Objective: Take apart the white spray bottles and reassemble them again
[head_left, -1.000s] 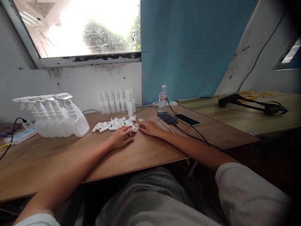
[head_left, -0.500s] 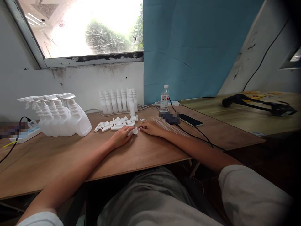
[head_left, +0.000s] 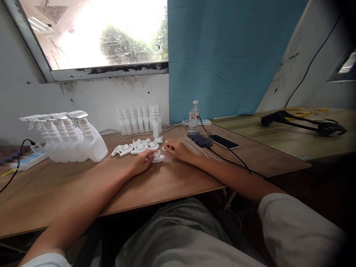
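Note:
My left hand (head_left: 143, 162) is closed around one side of a white spray trigger head (head_left: 158, 158), which lies low over the tabletop. Just to its right, my right hand (head_left: 174, 149) has its fingertips pinched together at a small white round piece (head_left: 163, 148). That piece is too small to make out well. Behind my left hand lies a pile of white trigger heads (head_left: 144, 145). Thin white tubes (head_left: 198, 147) are spread on the table to the right of my right hand.
White spray bottles with trigger heads (head_left: 72, 142) stand at the left by a power strip (head_left: 30, 160). Slim white bottles (head_left: 139, 120) line the wall. A water bottle (head_left: 194, 116), a phone (head_left: 225, 141) and black cables are at the right of the wooden table (head_left: 133, 193).
The trigger head at my left hand has turned, so its long flat side now shows. My right hand has lifted slightly and shifted back from the front edge.

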